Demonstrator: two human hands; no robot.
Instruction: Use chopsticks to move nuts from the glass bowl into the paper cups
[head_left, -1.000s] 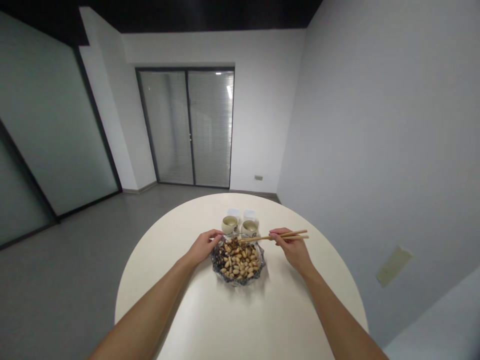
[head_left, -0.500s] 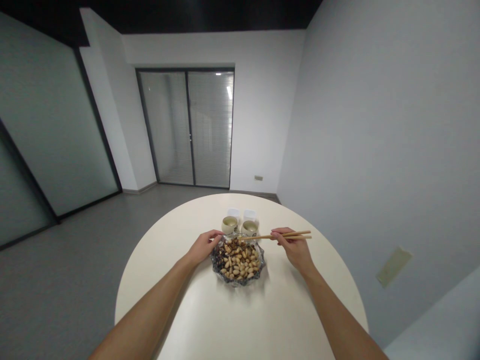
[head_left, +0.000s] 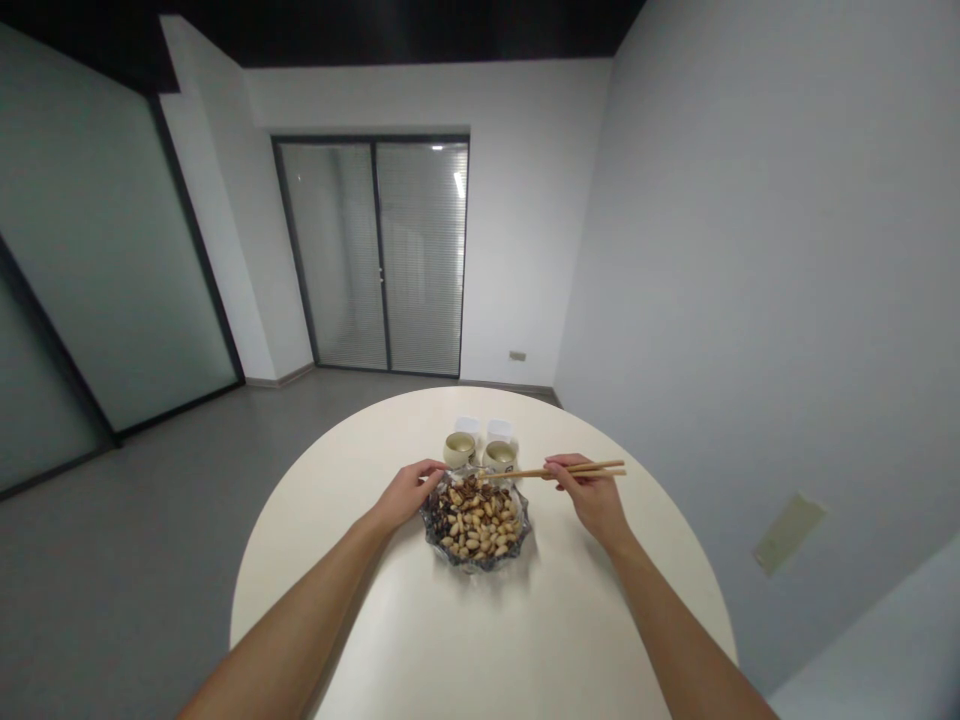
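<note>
A scalloped glass bowl (head_left: 495, 565) full of pistachios and darker nuts or seeds stands on the round table. At its left rim is my left hand (head_left: 409, 492), fingers and thumb closed about the edge. My right hand (head_left: 589, 495) is to the right of the bowl, closed round a pair of wooden chopsticks (head_left: 529, 473). They lie nearly level, their tips over the bowl's far side among the nuts. Whether anything is pinched between the tips is too small to tell. Just behind the bowl stand two small cups, a left cup (head_left: 459, 450) and a right cup (head_left: 499, 456).
Behind the cups sit two small white dishes, one on the left (head_left: 467, 426) and one on the right (head_left: 500, 430). The cream round table (head_left: 450, 660) has a curved edge. A white wall (head_left: 750, 250) rises on the right, with a glass door (head_left: 420, 260) beyond the table.
My right hand and the chopsticks have shifted very slightly to the right. The left hand and the bowl have stayed where they were.
</note>
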